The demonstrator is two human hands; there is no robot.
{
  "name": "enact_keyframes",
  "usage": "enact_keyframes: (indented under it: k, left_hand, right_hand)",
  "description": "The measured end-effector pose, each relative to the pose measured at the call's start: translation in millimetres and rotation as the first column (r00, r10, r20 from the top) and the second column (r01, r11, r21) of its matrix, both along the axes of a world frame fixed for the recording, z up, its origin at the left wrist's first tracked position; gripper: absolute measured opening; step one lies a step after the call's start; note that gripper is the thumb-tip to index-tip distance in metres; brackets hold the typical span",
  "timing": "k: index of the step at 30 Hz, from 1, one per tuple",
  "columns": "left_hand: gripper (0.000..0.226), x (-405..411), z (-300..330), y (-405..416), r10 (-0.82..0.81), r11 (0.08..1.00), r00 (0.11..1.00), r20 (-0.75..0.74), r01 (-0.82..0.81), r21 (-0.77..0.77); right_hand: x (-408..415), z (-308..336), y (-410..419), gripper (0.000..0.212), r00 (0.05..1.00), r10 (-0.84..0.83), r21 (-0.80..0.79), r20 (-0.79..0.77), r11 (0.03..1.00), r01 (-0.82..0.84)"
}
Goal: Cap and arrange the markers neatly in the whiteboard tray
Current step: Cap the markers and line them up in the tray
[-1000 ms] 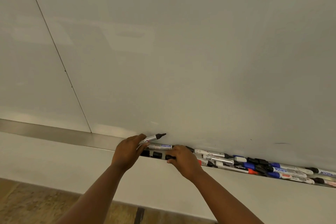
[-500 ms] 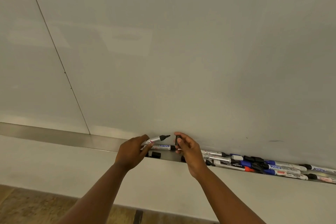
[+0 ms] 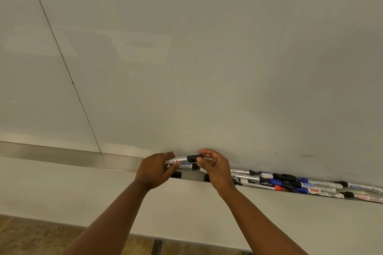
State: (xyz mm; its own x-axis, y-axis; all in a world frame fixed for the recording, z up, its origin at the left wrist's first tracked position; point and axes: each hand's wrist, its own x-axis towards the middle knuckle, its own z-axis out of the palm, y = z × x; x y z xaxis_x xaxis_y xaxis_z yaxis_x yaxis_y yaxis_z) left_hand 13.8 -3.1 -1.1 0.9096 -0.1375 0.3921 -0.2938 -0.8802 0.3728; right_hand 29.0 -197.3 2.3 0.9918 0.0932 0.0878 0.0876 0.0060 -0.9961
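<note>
- Tray: metal channel running along the bottom edge of the whiteboard. It passes behind both hands and extends past them on either side.
- Left hand: fingers curled round the silver barrel of a marker, held just above the tray with the tip end pointing toward the right hand.
- Right hand: thumb and fingertips pinch a black cap at the tip end of that marker. The cap sits against the barrel end; whether it is fully seated cannot be told.
- Tray contents below the hands: one white marker with blue lettering lies just under the held marker, lengthwise in the channel. A loose black cap lies at the front lip beneath the left hand's fingers. Another dark piece shows at the lip beside the right hand's wrist; its kind cannot be told.
- Tray contents to the right of the right hand: a heap of markers, overlapping and at slightly differing angles. Black, blue and red caps or ends are visible among white and silver barrels.
- Tray section to the left of the left hand: bare metal is visible.
- Below the tray: pale wall, then wood-toned floor.
</note>
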Motion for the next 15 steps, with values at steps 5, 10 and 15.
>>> enact_keyframes:
  k: [5, 10, 15]
  left_hand:
    - [0.057, 0.6, 4.2, 3.2, -0.087, 0.994, 0.996, 0.01, 0.087, 0.067]
    - [0.06, 5.6, 6.3, 5.0, -0.145, 0.983, 0.989, 0.023, 0.141, 0.12]
    - [0.051, 6.6, 4.5, 4.0, -0.155, 0.976, 0.985, 0.073, 0.141, 0.168]
  right_hand:
    - [0.4, 2.7, -7.8, 0.015, 0.979, 0.131, -0.293, 0.155, 0.953, -0.081]
    - [3.4, 6.8, -7.6, 0.014, 0.974, 0.173, -0.363, 0.149, 0.925, -0.109]
    - [4.9, 8.3, -5.2, 0.014, 0.99, 0.14, -0.291, -0.008, 0.947, -0.136]
